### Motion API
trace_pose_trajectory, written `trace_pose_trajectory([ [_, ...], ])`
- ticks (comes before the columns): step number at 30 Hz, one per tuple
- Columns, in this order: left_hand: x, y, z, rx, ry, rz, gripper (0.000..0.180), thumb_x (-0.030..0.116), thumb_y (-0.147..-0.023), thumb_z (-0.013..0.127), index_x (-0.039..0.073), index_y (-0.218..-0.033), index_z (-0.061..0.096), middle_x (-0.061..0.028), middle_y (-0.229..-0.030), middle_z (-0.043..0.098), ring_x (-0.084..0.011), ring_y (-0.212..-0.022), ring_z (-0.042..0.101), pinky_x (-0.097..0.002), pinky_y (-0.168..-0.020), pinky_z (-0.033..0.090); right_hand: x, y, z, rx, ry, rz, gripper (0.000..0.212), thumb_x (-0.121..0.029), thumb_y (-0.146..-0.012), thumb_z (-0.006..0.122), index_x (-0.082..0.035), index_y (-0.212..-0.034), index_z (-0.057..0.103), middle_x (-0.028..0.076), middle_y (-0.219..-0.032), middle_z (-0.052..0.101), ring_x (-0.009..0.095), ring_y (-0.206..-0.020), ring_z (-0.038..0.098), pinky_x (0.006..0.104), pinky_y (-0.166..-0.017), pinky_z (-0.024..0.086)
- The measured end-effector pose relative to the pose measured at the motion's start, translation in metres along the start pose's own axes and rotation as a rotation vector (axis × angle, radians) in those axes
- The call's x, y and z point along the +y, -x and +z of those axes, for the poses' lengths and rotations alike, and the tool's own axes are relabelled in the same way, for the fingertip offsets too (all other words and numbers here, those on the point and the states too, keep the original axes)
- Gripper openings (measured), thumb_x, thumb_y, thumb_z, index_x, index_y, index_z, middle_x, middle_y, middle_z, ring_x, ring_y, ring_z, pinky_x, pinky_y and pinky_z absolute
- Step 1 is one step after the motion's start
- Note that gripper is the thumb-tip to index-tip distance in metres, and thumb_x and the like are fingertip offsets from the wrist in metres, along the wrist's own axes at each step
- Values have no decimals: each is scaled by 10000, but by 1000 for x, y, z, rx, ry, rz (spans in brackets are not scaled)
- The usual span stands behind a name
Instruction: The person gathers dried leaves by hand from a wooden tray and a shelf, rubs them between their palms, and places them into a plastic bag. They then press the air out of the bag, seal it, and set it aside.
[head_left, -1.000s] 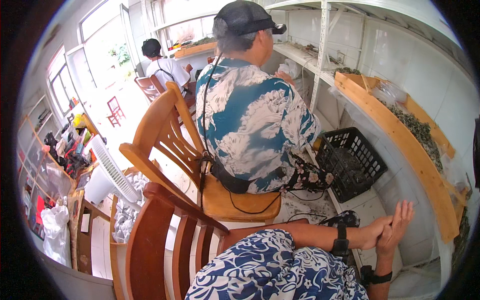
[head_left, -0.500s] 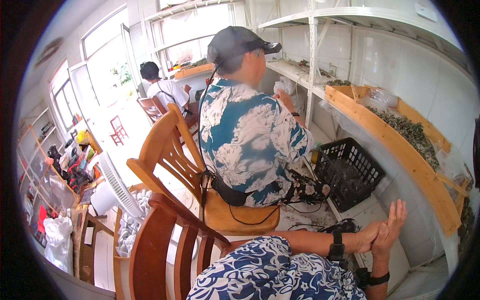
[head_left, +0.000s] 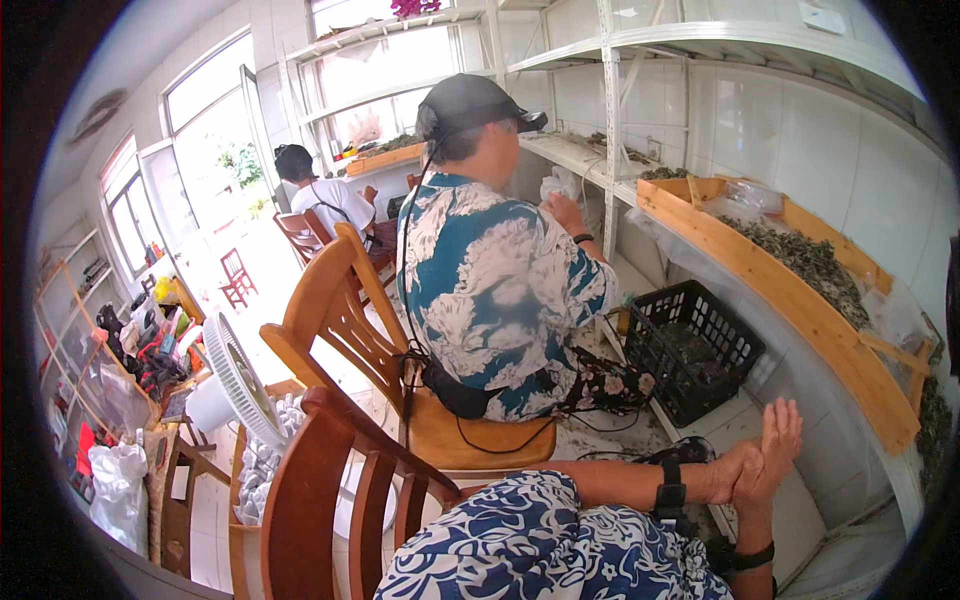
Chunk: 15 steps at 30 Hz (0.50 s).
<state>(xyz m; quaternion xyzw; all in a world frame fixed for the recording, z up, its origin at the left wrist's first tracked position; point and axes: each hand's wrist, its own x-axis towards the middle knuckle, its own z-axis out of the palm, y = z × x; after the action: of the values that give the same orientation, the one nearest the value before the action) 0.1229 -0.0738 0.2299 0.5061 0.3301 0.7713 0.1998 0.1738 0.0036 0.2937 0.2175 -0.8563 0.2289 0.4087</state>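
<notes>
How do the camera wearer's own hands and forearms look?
The left hand and right hand wear no gloves; the visible forearms have no sleeves. The left wrist strap is black with a squarish block; the right wrist strap is black too.

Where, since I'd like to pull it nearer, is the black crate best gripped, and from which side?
Probably by the near top rim of the black crate, from above on your own side. Its top is open, leaving the rim exposed, and its slotted walls offer hold. The wooden tray overhead makes the right side look tighter.
</notes>
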Motion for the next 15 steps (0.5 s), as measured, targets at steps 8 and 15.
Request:
trace_pose_trajectory([
  [8,11,-13,8,377,543,-401,507,422,-988,359,107,-1384,393,-34,-1364,443,-136,-1212,442,-287,-1020,367,24,20,6,41,130,-59,582,-435,-979,258,-8,-1330,439,194,-1410,396,389,-1355,279,554,-1110,121],
  [15,-29,-6,-16,305,425,-363,410,297,-989,367,83,-1329,454,-60,-1288,514,-146,-1183,468,-304,-981,397,4,36,18,38,24,30,579,-393,-972,252,32,-1312,448,226,-1373,425,413,-1339,293,532,-1100,166],
])
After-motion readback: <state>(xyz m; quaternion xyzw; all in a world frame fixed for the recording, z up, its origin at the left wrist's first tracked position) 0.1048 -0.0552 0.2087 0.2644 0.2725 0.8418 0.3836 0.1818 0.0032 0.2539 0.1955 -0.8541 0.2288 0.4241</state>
